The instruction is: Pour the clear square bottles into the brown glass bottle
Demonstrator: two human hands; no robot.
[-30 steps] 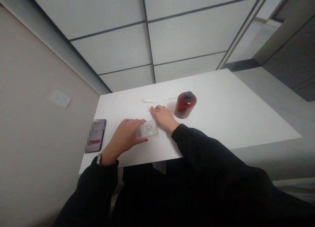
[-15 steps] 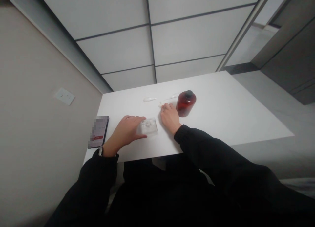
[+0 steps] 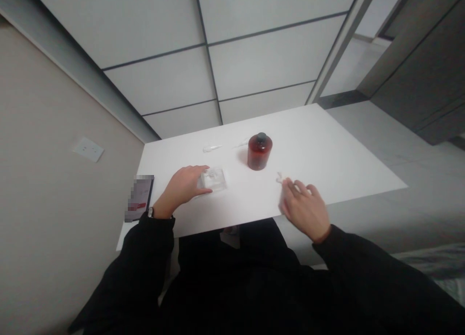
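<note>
My left hand (image 3: pixel 186 183) curves around the left side of a clear square container (image 3: pixel 215 179), its thumb and fingers on either side of it. My right hand (image 3: pixel 305 204) is over the table's front edge, fingers pinched on a small whitish stringy piece (image 3: pixel 279 178), whose exact kind is too small to make out. Between the hands and farther back stands an amber bottle (image 3: pixel 259 153) with a black cap, upright. A clear, slim, pointed plastic piece (image 3: pixel 211 149) lies behind the container. Another clear slim piece (image 3: pixel 240 144) lies partly behind the bottle.
A phone (image 3: pixel 140 198), its screen partly pixelated, lies at the left end of the white table (image 3: pixel 348 151). The left wall bears a socket plate (image 3: pixel 89 149). White panels (image 3: pixel 160 90) with dark strips rise behind the table.
My right hand has moved right and toward me from beside the bottle, carrying the small whitish piece. My left hand stays around the container. The view has shifted slightly.
</note>
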